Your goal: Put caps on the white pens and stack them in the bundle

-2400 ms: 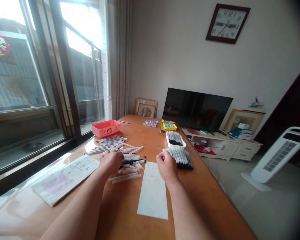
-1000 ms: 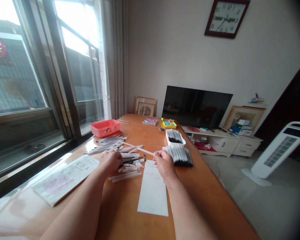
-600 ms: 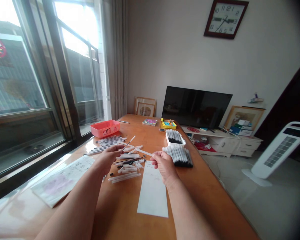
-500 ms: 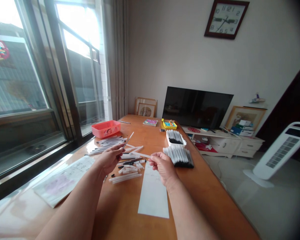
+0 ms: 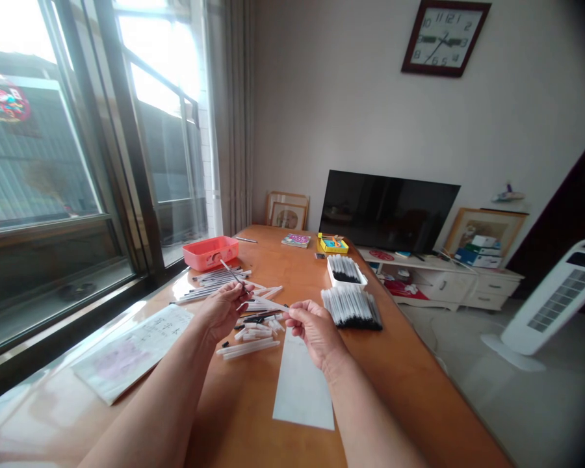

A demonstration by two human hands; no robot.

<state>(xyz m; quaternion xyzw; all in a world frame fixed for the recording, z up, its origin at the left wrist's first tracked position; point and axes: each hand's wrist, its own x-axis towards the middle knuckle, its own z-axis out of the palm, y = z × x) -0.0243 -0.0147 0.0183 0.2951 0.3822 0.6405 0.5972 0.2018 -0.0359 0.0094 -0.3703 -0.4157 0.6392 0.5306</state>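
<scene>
My left hand (image 5: pixel 225 311) pinches a thin pen refill (image 5: pixel 230 270), which tilts up and to the left. In my right hand (image 5: pixel 313 328) is a translucent white pen barrel (image 5: pixel 272 304), held by one end and pointing left toward my left hand. The refill and the barrel look apart from each other. Beneath and between the hands lie loose pen barrels (image 5: pixel 251 349), short clear caps and several black pen parts. More refills (image 5: pixel 214 279) are heaped beyond my left hand. A white paper strip (image 5: pixel 303 390) lies under my right wrist.
A pink basket (image 5: pixel 209 253) stands at the far left of the wooden table (image 5: pixel 238 403). On the right are a pile of black-ended pens (image 5: pixel 351 309) and a white box (image 5: pixel 348 283) of similar pens. A booklet (image 5: pixel 131 357) lies left; a yellow box (image 5: pixel 332 244) sits farther back.
The refill in my left hand has swung from leaning right to leaning left. My right hand has shifted slightly left and down, and the barrel now slopes down toward it. The view has shifted slightly.
</scene>
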